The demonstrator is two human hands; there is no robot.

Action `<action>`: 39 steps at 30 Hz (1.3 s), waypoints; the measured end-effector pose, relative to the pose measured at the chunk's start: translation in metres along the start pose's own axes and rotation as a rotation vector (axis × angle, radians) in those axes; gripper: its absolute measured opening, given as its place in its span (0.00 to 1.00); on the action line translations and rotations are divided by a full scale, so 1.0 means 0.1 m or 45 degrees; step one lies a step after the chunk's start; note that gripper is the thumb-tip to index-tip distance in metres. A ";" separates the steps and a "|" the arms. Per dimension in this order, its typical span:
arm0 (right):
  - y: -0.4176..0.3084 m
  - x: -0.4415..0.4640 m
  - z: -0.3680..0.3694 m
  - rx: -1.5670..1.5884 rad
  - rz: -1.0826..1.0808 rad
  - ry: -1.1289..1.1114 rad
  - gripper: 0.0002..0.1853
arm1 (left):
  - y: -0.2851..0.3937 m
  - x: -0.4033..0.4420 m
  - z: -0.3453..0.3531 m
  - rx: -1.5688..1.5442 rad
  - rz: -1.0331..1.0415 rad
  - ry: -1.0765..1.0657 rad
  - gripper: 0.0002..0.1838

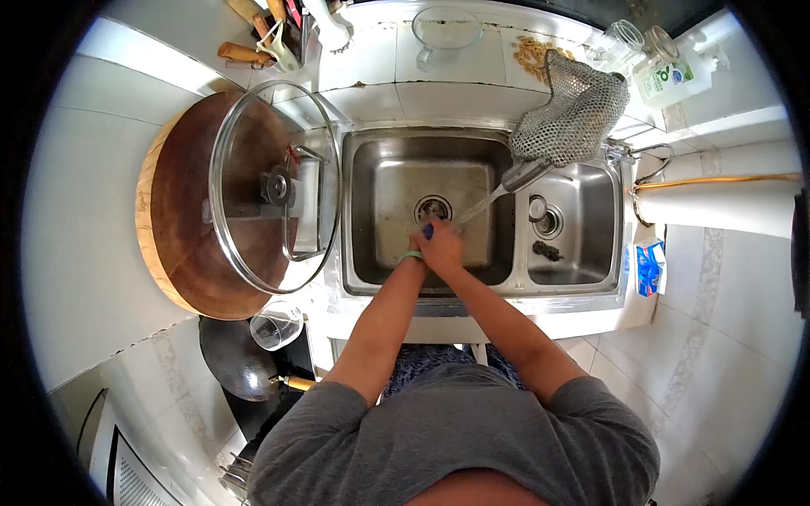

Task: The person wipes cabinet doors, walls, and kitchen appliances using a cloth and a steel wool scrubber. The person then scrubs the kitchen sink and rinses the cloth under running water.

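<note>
Both hands are pressed together over the large sink basin, just below its drain. My right hand lies closed across my left hand, whose fingers are mostly hidden. A small dark blue-purple thing shows between them; its kind and which hand grips it are unclear. There is a pale green band round my left wrist. From the faucet, a stream of water falls beside my right hand.
A glass lid stands at the left against a round wooden board. On the right, the smaller basin holds a dark scrubber. A mesh bag hangs above the faucet. A wok sits lower left.
</note>
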State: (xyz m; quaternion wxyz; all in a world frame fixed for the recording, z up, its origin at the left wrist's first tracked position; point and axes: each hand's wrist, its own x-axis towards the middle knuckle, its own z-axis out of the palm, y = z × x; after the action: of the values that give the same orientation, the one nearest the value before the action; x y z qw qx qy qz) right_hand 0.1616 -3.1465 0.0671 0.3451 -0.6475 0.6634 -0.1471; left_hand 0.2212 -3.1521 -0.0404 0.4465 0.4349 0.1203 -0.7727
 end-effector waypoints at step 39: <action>0.82 0.28 0.41 1.690 1.231 -0.348 0.26 | 0.23 -0.41 -0.46 1.580 0.359 0.682 0.29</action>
State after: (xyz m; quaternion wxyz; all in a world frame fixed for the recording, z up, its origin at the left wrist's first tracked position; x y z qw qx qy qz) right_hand 0.1281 -3.1536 -0.0231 0.7577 0.0348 0.5961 -0.2632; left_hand 0.2747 -3.1155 -0.0311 0.1660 0.7974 -0.2957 -0.4991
